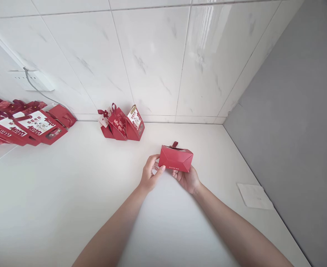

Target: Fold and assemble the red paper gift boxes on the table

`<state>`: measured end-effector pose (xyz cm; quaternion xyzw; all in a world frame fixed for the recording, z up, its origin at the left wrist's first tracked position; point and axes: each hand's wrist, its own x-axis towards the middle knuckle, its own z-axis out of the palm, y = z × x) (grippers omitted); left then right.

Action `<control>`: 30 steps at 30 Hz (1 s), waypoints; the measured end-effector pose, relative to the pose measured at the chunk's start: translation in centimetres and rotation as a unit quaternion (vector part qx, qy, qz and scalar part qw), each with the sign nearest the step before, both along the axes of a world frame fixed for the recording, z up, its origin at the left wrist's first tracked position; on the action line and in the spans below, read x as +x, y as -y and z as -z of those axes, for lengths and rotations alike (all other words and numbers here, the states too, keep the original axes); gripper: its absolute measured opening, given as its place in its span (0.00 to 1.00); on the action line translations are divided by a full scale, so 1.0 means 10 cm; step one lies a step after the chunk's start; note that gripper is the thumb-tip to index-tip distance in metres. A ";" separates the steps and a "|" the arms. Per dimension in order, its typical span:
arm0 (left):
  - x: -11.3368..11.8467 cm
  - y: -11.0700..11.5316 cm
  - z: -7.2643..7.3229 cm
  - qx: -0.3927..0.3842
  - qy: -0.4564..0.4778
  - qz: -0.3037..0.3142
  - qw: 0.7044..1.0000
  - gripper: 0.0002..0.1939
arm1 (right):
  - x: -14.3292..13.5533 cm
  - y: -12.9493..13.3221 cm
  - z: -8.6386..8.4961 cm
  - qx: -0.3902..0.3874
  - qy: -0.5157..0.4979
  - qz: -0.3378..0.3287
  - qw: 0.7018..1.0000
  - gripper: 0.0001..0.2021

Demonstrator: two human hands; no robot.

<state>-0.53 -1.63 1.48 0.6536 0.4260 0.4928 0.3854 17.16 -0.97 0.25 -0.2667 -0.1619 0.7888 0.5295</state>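
Note:
A small red box (176, 158) with a dark red ribbon loop at its far top edge is held above the white table, one folded side with small white print facing me. My left hand (151, 173) grips its left end, the thumb at the lower left corner and the fingers behind. My right hand (187, 178) supports it from below at the right, its fingers curled under the box. Part of the right fingers is hidden by the box.
Several red and white gift boxes (39, 124) stand in a row at the far left. A smaller group of red boxes (120, 124) is near the tiled wall. A socket plate (35, 81) with a grey cable is on the wall. A white square (254, 196) lies at the right edge.

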 end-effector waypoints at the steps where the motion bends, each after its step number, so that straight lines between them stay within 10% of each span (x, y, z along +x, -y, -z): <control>1: 0.00 0.00 0.00 -0.002 0.001 0.000 1.000 0.20 | 0.00 0.00 0.00 0.000 0.002 -0.002 1.000 0.12; 12: -0.01 -0.03 0.04 -0.071 0.024 -0.016 0.997 0.19 | -0.09 0.07 -0.07 0.077 0.107 0.012 0.991 0.21; 18: 0.00 -0.05 0.12 -0.064 0.077 -0.100 0.990 0.30 | -0.20 0.26 -0.06 0.227 0.347 0.124 0.901 0.24; 25: -0.02 -0.02 0.11 0.005 -0.035 0.035 0.999 0.51 | -0.16 0.28 -0.15 0.265 0.389 0.122 0.874 0.22; 30: -0.03 -0.03 0.07 -0.050 0.052 0.061 0.996 0.37 | -0.14 0.32 -0.15 0.346 0.376 0.067 0.857 0.33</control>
